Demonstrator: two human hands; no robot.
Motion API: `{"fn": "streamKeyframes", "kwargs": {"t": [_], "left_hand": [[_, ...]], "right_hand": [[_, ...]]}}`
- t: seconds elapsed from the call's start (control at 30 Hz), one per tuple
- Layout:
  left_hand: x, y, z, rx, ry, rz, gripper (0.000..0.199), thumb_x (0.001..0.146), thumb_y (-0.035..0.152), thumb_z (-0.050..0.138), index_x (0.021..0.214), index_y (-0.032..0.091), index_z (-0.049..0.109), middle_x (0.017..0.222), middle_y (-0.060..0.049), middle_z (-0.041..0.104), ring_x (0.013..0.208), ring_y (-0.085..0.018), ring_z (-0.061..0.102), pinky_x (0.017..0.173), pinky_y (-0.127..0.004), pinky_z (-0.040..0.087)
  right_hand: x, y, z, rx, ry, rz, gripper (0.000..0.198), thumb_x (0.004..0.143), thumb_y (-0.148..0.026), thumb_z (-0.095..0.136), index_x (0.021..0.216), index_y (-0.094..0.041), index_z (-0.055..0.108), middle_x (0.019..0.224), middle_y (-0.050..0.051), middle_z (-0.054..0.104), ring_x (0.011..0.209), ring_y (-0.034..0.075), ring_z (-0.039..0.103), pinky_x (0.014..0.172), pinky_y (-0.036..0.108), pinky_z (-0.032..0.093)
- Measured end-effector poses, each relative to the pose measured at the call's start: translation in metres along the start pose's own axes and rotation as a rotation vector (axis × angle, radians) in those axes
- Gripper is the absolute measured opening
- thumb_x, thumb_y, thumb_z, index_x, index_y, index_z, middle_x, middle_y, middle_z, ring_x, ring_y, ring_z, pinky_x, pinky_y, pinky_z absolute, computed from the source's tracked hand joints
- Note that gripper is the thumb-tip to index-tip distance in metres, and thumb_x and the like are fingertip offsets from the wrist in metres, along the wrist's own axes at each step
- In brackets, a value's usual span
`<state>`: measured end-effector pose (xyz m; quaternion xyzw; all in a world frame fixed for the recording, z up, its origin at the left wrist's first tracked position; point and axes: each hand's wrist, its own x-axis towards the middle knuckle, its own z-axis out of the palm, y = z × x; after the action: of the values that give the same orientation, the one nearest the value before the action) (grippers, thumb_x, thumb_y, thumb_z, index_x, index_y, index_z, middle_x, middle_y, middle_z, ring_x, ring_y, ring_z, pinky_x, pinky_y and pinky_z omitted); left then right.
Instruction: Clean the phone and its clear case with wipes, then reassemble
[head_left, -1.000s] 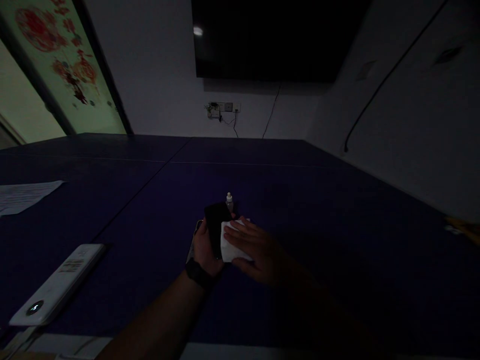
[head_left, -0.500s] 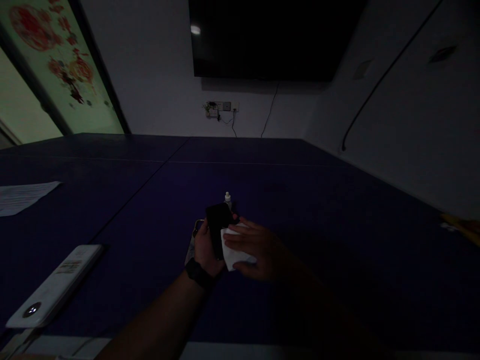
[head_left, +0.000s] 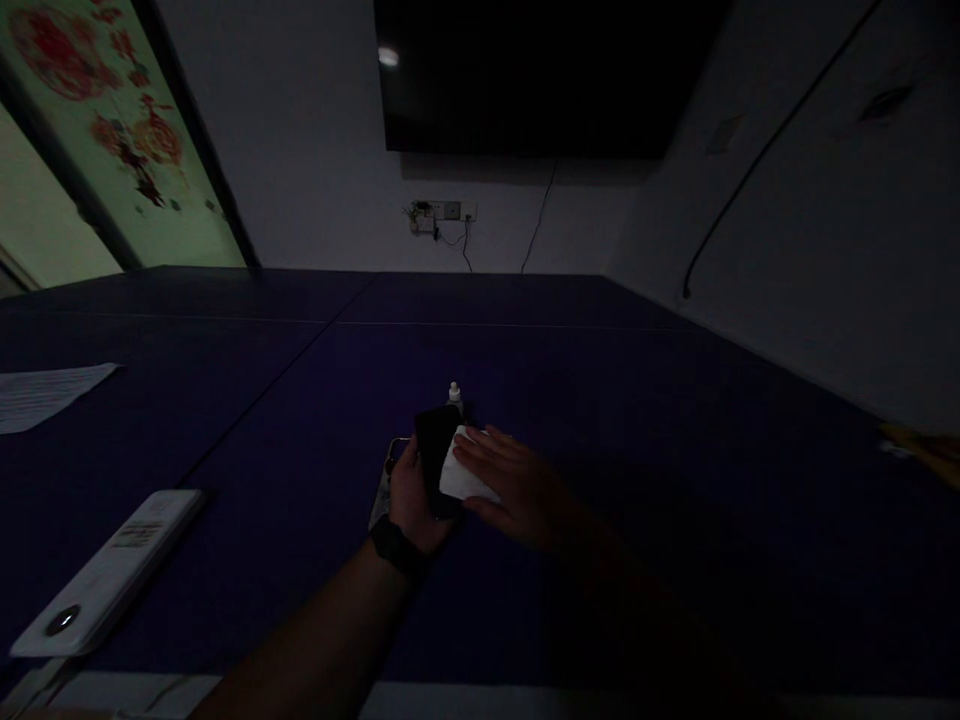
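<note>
A black smartphone (head_left: 433, 450) lies tilted in my left hand (head_left: 411, 505), whose fingers wrap round it from below. On that wrist is a dark watch (head_left: 396, 545). My right hand (head_left: 516, 487) presses a folded white cloth or tissue (head_left: 459, 480) against the phone's dark face, covering its right part. Behind the phone stands a small bottle with a white cap (head_left: 454, 393); its lower part is hidden. Partly covered by my left hand, a phone case or second phone (head_left: 381, 500) lies on the table.
The dark blue table (head_left: 285, 570) reaches to the wall. At left lie a white power bank (head_left: 112, 570) with a cable and a printed paper sheet (head_left: 52, 395). A yellow item (head_left: 926, 455) sits at the far right. Above hangs a black TV screen (head_left: 547, 80).
My right hand has slid the white cloth a little up along the phone. My left hand and the phone have barely moved.
</note>
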<state>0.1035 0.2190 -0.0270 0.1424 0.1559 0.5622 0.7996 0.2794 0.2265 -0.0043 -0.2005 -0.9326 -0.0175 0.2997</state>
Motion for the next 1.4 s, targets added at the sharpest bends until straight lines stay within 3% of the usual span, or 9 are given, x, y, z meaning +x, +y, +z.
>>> {"fn": "streamKeyframes", "kwargs": {"t": [0.17, 0.33, 0.5, 0.7, 0.87, 1.03, 1.13, 1.27, 1.4], "left_hand": [[-0.004, 0.002, 0.003, -0.019, 0.008, -0.059, 0.055, 0.098, 0.048, 0.048, 0.134, 0.011, 0.063, 0.125, -0.018, 0.073, 0.125, -0.036, 0.065, 0.109, -0.05, 0.047], [-0.007, 0.004, 0.005, -0.045, 0.017, -0.024, 0.05, 0.099, 0.047, 0.045, 0.127, 0.011, 0.067, 0.126, -0.017, 0.073, 0.125, -0.034, 0.065, 0.11, -0.047, 0.046], [-0.007, 0.006, 0.005, -0.055, 0.005, -0.084, 0.058, 0.098, 0.053, 0.046, 0.131, 0.009, 0.064, 0.125, -0.019, 0.073, 0.125, -0.035, 0.065, 0.108, -0.048, 0.047], [-0.008, 0.005, 0.01, -0.038, 0.038, -0.034, 0.052, 0.101, 0.047, 0.043, 0.13, 0.01, 0.065, 0.124, -0.018, 0.073, 0.124, -0.034, 0.065, 0.109, -0.047, 0.047], [-0.008, 0.005, 0.008, -0.035, 0.012, -0.054, 0.056, 0.098, 0.05, 0.049, 0.132, 0.008, 0.063, 0.126, -0.02, 0.072, 0.124, -0.035, 0.065, 0.108, -0.048, 0.048], [-0.008, 0.005, 0.007, -0.03, -0.003, -0.053, 0.051, 0.098, 0.047, 0.048, 0.128, 0.01, 0.066, 0.126, -0.018, 0.072, 0.124, -0.035, 0.065, 0.108, -0.047, 0.048], [-0.008, 0.006, 0.003, -0.015, -0.025, -0.103, 0.054, 0.097, 0.05, 0.048, 0.126, 0.009, 0.067, 0.123, -0.019, 0.073, 0.121, -0.034, 0.067, 0.107, -0.047, 0.048], [-0.009, 0.007, 0.005, 0.009, 0.003, -0.089, 0.054, 0.098, 0.053, 0.045, 0.123, 0.011, 0.068, 0.12, -0.018, 0.073, 0.12, -0.034, 0.067, 0.109, -0.049, 0.046], [-0.014, 0.007, 0.018, 0.019, 0.043, -0.068, 0.053, 0.101, 0.056, 0.041, 0.111, 0.013, 0.071, 0.102, -0.014, 0.075, 0.1, -0.028, 0.072, 0.097, -0.046, 0.054]], "right_hand": [[0.0, -0.002, -0.001, 0.098, -0.038, -0.125, 0.045, 0.098, -0.036, 0.061, 0.138, -0.015, 0.062, 0.141, 0.015, 0.067, 0.139, 0.027, 0.056, 0.119, 0.05, 0.044], [0.0, 0.002, -0.002, 0.031, 0.014, -0.038, 0.044, 0.1, -0.028, 0.058, 0.142, -0.015, 0.059, 0.141, 0.016, 0.066, 0.139, 0.028, 0.057, 0.117, 0.053, 0.046], [0.002, -0.005, -0.001, 0.139, -0.043, -0.146, 0.041, 0.099, -0.024, 0.057, 0.139, -0.017, 0.063, 0.137, 0.013, 0.07, 0.139, 0.025, 0.057, 0.117, 0.049, 0.046], [0.003, -0.002, -0.001, 0.012, 0.068, -0.036, 0.036, 0.101, -0.017, 0.051, 0.133, -0.017, 0.066, 0.135, 0.012, 0.071, 0.133, 0.025, 0.063, 0.114, 0.05, 0.05], [0.003, -0.005, 0.002, 0.151, 0.049, -0.175, 0.036, 0.099, -0.015, 0.052, 0.131, -0.018, 0.067, 0.126, 0.009, 0.076, 0.131, 0.021, 0.064, 0.115, 0.044, 0.05], [0.001, -0.003, 0.0, 0.062, 0.059, -0.043, 0.042, 0.099, -0.018, 0.053, 0.14, -0.017, 0.061, 0.139, 0.014, 0.068, 0.138, 0.027, 0.058, 0.116, 0.053, 0.047], [0.003, -0.007, 0.0, 0.118, -0.021, -0.115, 0.045, 0.098, -0.031, 0.059, 0.14, -0.014, 0.061, 0.143, 0.016, 0.065, 0.141, 0.027, 0.054, 0.118, 0.05, 0.045], [0.001, -0.005, 0.002, 0.174, 0.063, -0.098, 0.032, 0.098, -0.029, 0.062, 0.128, -0.017, 0.068, 0.127, 0.012, 0.075, 0.128, 0.024, 0.066, 0.109, 0.044, 0.053], [-0.002, 0.003, 0.003, 0.331, 0.221, 0.14, 0.021, 0.102, -0.029, 0.056, 0.107, -0.023, 0.076, 0.106, 0.007, 0.081, 0.101, 0.021, 0.077, 0.09, 0.037, 0.061]]}}
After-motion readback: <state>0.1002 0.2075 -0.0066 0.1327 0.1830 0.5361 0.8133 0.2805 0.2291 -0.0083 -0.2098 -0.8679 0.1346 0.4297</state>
